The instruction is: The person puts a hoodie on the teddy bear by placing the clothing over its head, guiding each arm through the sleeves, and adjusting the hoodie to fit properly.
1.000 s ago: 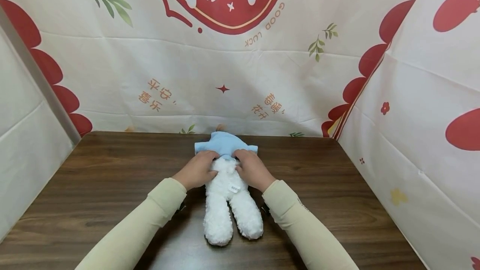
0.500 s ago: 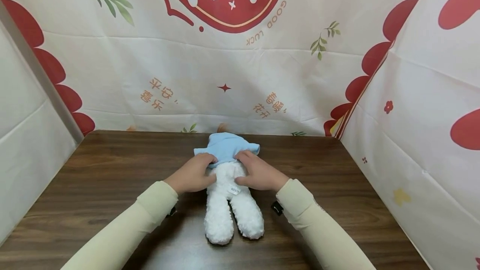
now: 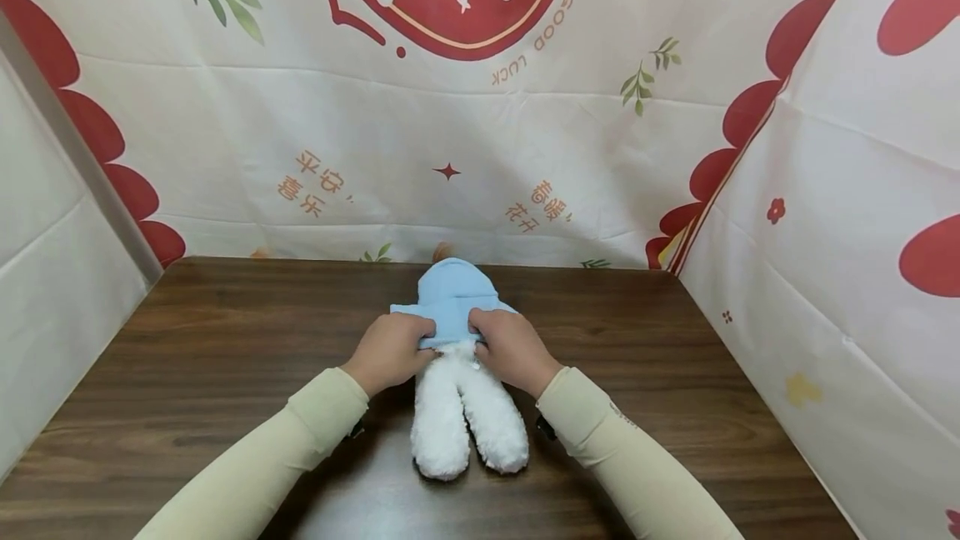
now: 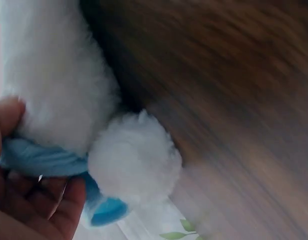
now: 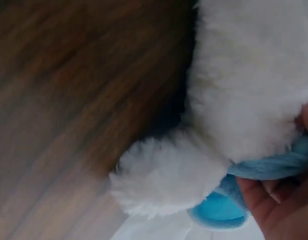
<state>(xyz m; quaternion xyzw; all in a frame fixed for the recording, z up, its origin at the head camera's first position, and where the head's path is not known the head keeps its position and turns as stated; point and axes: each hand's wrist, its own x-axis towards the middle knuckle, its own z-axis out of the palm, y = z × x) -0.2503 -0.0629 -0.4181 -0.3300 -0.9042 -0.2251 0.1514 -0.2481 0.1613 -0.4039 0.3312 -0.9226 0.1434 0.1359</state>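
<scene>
A white fluffy plush toy (image 3: pixel 438 423) lies on its back or front on the table, legs toward me. Its upper body is covered by a light blue doll shirt (image 3: pixel 454 307) with a hood-like rounded top. My left hand (image 3: pixel 386 348) pinches the shirt's lower edge on the left; my right hand (image 3: pixel 517 348) pinches it on the right. In the left wrist view, thumb and fingers grip the blue hem (image 4: pixel 43 157) beside a fluffy white arm (image 4: pixel 136 160). The right wrist view shows the same hem (image 5: pixel 274 167) gripped near the other arm (image 5: pixel 164 175). The toy's head is hidden.
The brown wooden table (image 3: pixel 225 340) extends around the toy on both sides. A white printed cloth (image 3: pixel 390 132) hangs behind the far edge, and another cloth wall (image 3: pixel 840 273) stands along the right side. Light sleeves cover both forearms.
Both hands have shifted from the toy's body to the shirt's lower edge. The hem has come down toward the legs, covering more white fur and the tag, and the shirt looks flatter.
</scene>
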